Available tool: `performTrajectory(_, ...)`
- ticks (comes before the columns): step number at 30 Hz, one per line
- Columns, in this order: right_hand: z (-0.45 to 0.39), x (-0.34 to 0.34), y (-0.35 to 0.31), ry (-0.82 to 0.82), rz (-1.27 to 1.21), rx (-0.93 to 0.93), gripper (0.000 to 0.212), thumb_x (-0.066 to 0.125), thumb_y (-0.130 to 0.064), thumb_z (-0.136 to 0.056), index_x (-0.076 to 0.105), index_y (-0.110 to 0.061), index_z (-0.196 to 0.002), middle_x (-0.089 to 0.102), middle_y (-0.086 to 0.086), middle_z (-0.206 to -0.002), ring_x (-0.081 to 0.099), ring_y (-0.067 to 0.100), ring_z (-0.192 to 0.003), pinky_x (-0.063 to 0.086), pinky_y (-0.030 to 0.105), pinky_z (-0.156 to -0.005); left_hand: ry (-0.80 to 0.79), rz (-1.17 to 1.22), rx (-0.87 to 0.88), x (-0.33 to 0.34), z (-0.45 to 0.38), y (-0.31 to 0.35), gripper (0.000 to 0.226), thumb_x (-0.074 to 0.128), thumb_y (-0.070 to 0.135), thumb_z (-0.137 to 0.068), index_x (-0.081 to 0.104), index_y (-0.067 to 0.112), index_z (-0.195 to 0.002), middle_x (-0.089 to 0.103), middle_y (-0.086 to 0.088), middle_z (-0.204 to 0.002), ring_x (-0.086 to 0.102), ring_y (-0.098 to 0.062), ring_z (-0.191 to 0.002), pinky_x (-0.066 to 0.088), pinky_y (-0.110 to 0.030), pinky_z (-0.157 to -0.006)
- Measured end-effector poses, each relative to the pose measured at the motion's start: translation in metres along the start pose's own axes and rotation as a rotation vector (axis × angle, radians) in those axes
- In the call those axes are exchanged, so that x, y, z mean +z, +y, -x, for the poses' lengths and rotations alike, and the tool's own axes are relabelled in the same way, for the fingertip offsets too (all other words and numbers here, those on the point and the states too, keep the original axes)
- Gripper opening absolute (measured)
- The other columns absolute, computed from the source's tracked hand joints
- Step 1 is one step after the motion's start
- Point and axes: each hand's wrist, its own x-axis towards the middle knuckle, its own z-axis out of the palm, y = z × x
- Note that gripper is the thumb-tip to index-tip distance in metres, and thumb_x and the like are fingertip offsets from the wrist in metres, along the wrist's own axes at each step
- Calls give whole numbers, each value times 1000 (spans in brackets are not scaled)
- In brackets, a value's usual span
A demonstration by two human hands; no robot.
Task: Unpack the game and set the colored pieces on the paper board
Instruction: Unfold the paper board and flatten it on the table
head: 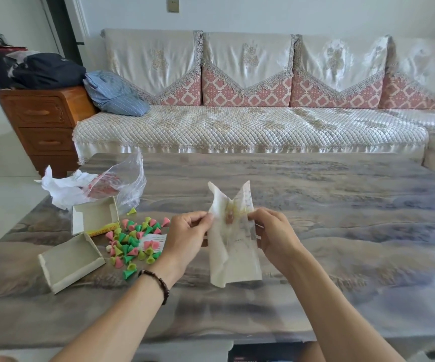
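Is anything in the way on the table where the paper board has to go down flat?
Nothing visible is. Both hands, left hand and right hand, pinch the folded paper board above bare table. The colored pieces lie off to the left.

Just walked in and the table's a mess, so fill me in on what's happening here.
A person is unfolding the paper board, left hand and right hand each pinching an edge above the table. The colored pieces lie heaped at the left, beside two open box halves and a plastic bag. None are on the board yet.
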Motion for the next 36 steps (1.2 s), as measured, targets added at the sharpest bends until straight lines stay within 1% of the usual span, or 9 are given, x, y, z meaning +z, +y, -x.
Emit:
performTrajectory(4,-12,-29,15,273,359,11,17,55,-9,-87,54,-8,-70,59,8,-71,59,19,-63,56,37,-64,74,42,-73,-2,-7,-8,18,61,11,-93,72,7,-80,75,-6,-81,71,-18,-74,54,-24,-63)
performTrajectory(7,-12,-38,24,435,817,-57,10,55,-9,-84,62,-13,-91,65,-1,-91,60,18,-86,52,36,-78,113,85,-121,2,-10,-13,11,64,6,-90,70,3,-81,75,-7,-79,71,-18,-72,55,-23,-60)
performTrajectory(9,-9,-35,25,452,969,-258,13,55,-12,-85,62,-16,-96,61,-4,-97,54,15,-92,44,28,-78,119,118,-144,7,-11,-16,7,66,4,-88,70,2,-84,75,-9,-80,72,-17,-71,55,-23,-61)
performTrajectory(11,-5,-21,19,237,933,-342,15,57,-23,-87,64,-12,-80,61,-3,-81,53,15,-77,43,29,-69,125,162,-166,14,-10,-18,6,67,4,-87,71,1,-84,74,-11,-81,72,-18,-72,56,-23,-62)
performTrajectory(14,3,0,14,-113,843,-208,32,58,-38,-88,68,-10,-77,54,0,-63,44,13,-58,37,26,-56,120,203,-176,20,-8,-19,9,65,5,-88,71,-2,-88,74,-14,-83,72,-21,-75,57,-24,-66)
performTrajectory(17,1,3,17,-79,731,-201,19,63,-31,-86,71,-15,-79,69,1,-72,62,13,-67,51,28,-67,120,170,-160,18,-7,-19,10,65,5,-89,72,-1,-90,74,-15,-85,72,-24,-79,58,-27,-70)
performTrajectory(19,2,3,18,-84,555,-146,27,62,-35,-89,70,-11,-79,71,3,-77,65,12,-69,52,30,-73,128,137,-137,17,-6,-18,8,66,5,-88,73,3,-86,74,-13,-83,72,-23,-79,59,-29,-72)
performTrajectory(25,4,3,17,-190,495,-71,23,65,-19,-88,66,3,-81,59,6,-72,55,13,-67,48,27,-66,121,122,-101,18,-4,-13,11,66,6,-88,73,8,-80,74,-7,-77,71,-18,-74,58,-27,-69)
performTrajectory(36,4,5,14,-202,56,42,22,60,-19,-93,64,-12,-73,58,8,-74,51,19,-66,41,26,-62,-6,266,-168,6,-3,-10,17,55,13,-96,70,6,-95,74,-11,-92,72,-22,-83,54,-26,-66)
